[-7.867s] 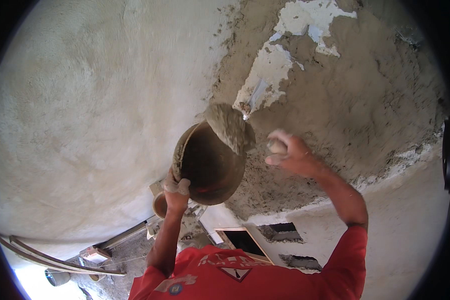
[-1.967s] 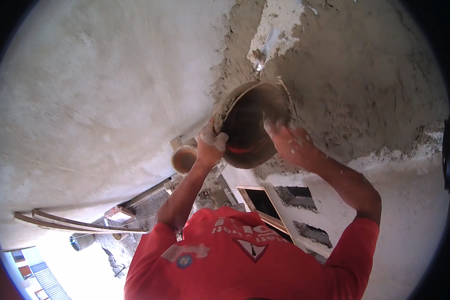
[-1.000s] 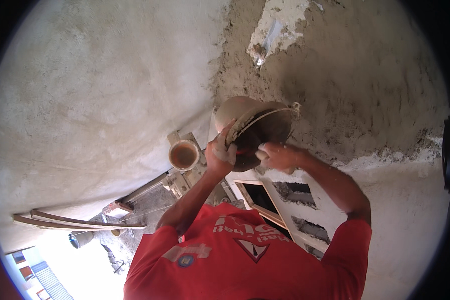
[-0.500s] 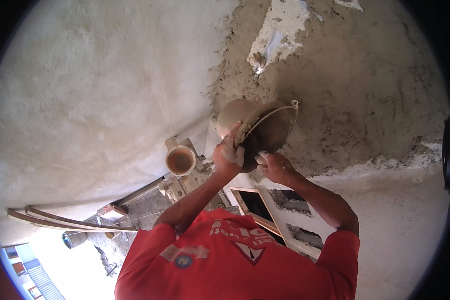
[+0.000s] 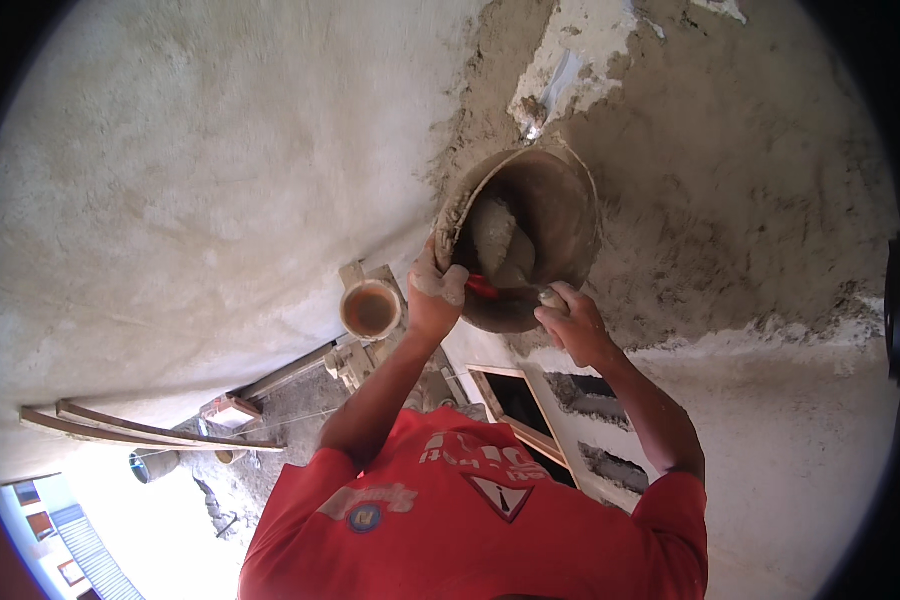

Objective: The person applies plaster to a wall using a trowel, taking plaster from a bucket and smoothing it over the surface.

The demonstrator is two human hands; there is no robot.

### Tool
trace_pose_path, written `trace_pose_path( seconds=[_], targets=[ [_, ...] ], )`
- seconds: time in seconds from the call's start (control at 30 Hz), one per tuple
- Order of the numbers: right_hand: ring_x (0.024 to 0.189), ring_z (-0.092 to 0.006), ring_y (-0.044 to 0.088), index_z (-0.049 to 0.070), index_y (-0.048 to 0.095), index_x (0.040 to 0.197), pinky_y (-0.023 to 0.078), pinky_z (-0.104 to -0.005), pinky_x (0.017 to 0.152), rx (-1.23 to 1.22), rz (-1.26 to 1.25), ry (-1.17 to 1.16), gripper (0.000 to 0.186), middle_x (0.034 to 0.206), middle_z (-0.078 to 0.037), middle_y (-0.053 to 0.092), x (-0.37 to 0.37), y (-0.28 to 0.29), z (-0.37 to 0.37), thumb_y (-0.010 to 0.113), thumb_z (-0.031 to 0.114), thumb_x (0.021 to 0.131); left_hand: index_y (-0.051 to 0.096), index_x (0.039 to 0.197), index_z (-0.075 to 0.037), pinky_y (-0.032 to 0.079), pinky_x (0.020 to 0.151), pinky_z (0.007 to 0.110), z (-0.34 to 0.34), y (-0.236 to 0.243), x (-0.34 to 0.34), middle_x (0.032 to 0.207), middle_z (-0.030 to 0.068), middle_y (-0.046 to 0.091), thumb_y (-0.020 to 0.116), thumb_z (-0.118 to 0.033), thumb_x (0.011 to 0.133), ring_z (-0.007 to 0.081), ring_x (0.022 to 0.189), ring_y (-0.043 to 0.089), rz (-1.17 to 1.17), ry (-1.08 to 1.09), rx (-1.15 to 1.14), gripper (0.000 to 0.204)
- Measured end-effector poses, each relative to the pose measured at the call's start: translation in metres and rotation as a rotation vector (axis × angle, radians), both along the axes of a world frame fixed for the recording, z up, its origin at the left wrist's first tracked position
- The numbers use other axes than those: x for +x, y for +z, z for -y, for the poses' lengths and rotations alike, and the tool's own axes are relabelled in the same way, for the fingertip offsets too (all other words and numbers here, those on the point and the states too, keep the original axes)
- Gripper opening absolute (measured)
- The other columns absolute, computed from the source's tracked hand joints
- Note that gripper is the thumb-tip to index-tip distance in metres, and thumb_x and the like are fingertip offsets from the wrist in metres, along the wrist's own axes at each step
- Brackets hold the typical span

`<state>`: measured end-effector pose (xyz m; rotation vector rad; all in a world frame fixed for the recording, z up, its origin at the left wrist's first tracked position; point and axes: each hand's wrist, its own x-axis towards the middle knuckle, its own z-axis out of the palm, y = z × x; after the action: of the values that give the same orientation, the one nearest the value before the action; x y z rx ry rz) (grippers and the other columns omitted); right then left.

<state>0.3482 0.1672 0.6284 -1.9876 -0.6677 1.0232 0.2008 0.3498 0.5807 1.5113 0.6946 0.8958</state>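
My left hand is closed on the left rim of a mud-caked bucket, whose opening is tipped toward me. My right hand grips the handle of a trowel at the bucket's lower right rim. The trowel's blade, coated in grey mortar, lies inside the bucket. A patchy wall surface of rough grey-brown mortar is beyond the bucket, with white flaking patches near its top. Smooth pale plaster covers the left side.
A smaller container with brownish contents stands on a wooden support at lower left of the bucket. Two long planks stretch across the lower left. A framed opening and rough niches lie below. A bright open area shows at bottom left.
Since half a second ago the bucket has risen and turned its opening toward me, exposing the mortar-covered trowel blade. My right hand has shifted right and slightly up. Both hands still grip.
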Motion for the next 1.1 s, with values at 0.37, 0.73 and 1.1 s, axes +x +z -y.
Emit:
trace_pose_path(
  seconds=[0.37,0.73,1.1],
  targets=[
    [0.054,-0.0091,0.048,-0.004,0.055,0.119,0.042,-0.0277,0.048,-0.088,-0.009,0.08,0.046,0.068,-0.001,0.054,0.023,0.046,-0.003,0.067,0.028,0.088,0.058,0.117,0.004,0.049,0.083,0.031,-0.02,0.019,-0.002,0.097,0.0099,0.068,0.054,-0.006,0.077,0.0159,0.088,0.061,0.234,0.007,-0.03,0.042],
    [0.065,-0.0155,0.06,0.003,0.053,0.119,0.053,-0.0276,0.057,-0.153,0.541,0.208,0.05,0.102,-0.016,0.059,0.005,0.222,-0.049,0.077,0.019,0.078,0.055,0.117,0.006,0.045,0.088,0.026,-0.05,0.0,-0.02,0.102,0.007,0.065,0.051,0.0,0.075,0.0132,0.093,0.057,0.403,0.068,-0.228,0.043],
    [0.06,-0.0141,0.059,-0.005,0.058,0.124,0.049,-0.0287,0.051,0.424,0.652,0.622,0.054,0.08,-0.011,0.063,-0.009,0.367,-0.124,0.071,0.026,0.082,0.058,0.112,0.006,0.046,0.087,0.025,-0.063,-0.021,-0.032,0.098,0.0066,0.065,0.05,0.001,0.072,0.0133,0.09,0.057,0.379,0.122,-0.273,0.041]
  ],
)
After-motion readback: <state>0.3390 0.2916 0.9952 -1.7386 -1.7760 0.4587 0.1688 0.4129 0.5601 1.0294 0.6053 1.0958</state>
